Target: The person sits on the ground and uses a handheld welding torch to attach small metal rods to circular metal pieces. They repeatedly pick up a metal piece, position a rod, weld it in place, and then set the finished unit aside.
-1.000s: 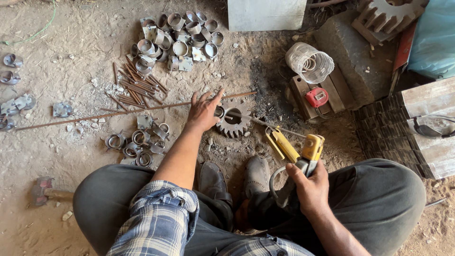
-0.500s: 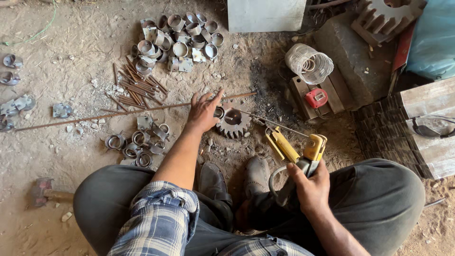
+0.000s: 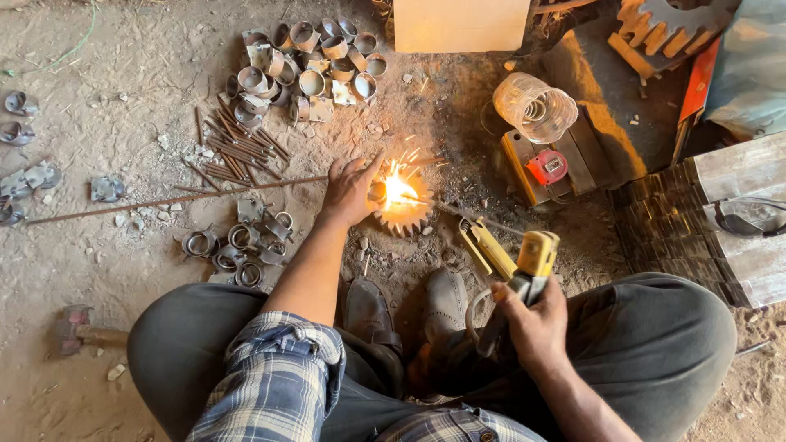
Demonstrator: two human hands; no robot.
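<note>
A heavy, stiff toothed gear is steadied by the flat open left hand, while the yellow electrode holder is gripped by the right hand, best by its insulated handle.

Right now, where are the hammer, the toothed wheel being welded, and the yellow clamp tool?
hammer [image 3: 75, 326], head view, on its rusty head at lower left.
toothed wheel [image 3: 407, 219], head view, on its lower teeth below the sparks.
yellow clamp tool [image 3: 536, 252], head view, on the yellow grip above the right hand.
</note>
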